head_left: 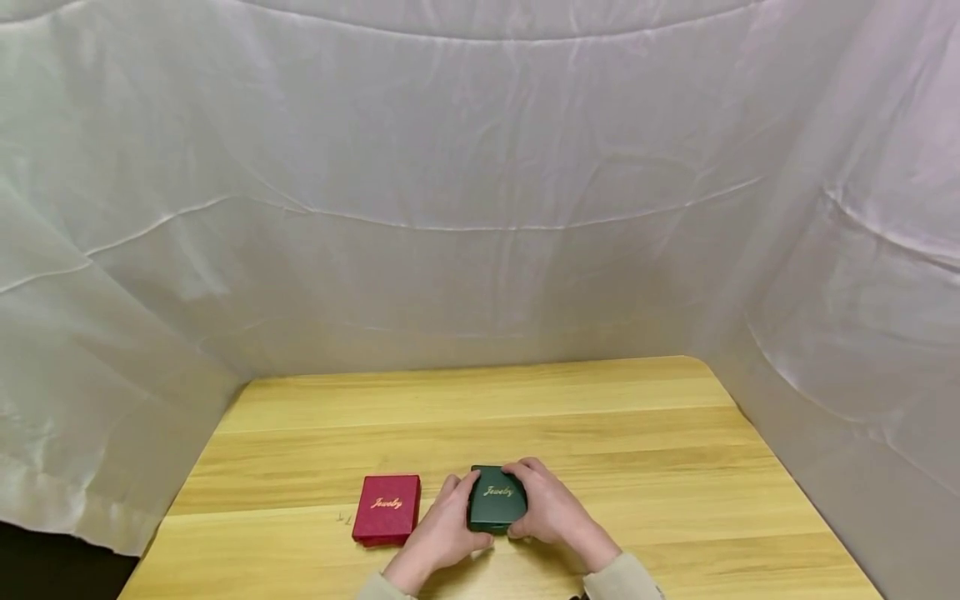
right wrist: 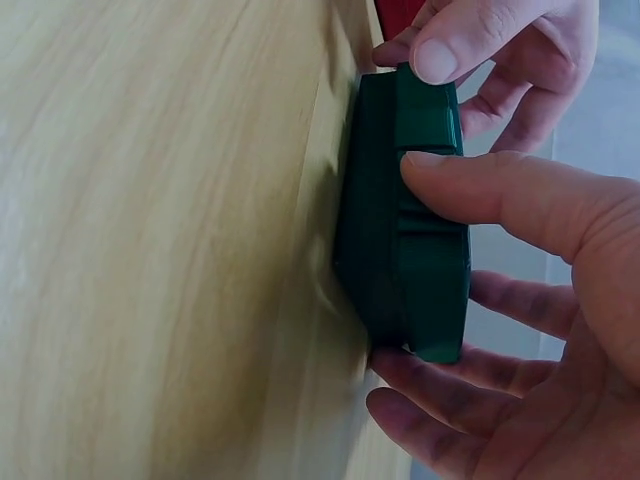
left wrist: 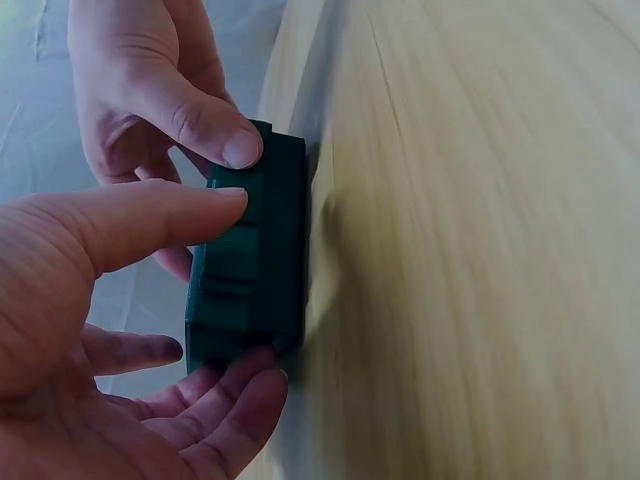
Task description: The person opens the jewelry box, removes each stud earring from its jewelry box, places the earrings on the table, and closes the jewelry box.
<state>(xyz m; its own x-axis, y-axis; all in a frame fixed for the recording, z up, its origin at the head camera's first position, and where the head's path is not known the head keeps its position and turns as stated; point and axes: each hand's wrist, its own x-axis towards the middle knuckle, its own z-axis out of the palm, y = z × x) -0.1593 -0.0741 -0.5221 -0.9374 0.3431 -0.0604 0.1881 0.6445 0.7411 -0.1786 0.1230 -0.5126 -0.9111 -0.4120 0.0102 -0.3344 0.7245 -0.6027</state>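
Observation:
A dark green jewelry box (head_left: 497,500) with gold "Jewelry" lettering on its lid lies between both hands near the front of the table. My left hand (head_left: 448,527) grips its left side, thumb on the front face and fingers around the side. On the opposite side my right hand (head_left: 551,510) holds it the same way. In the left wrist view the green box (left wrist: 255,240) shows its front, with both thumbs on the lid's edge. The right wrist view shows the green box (right wrist: 405,220) close over the wood, lid seam visible.
A red jewelry box (head_left: 387,508) with the same gold lettering lies left of the left hand. The wooden table (head_left: 637,433) reaches back to pale grey cloth (head_left: 465,275), which hangs around its back and sides.

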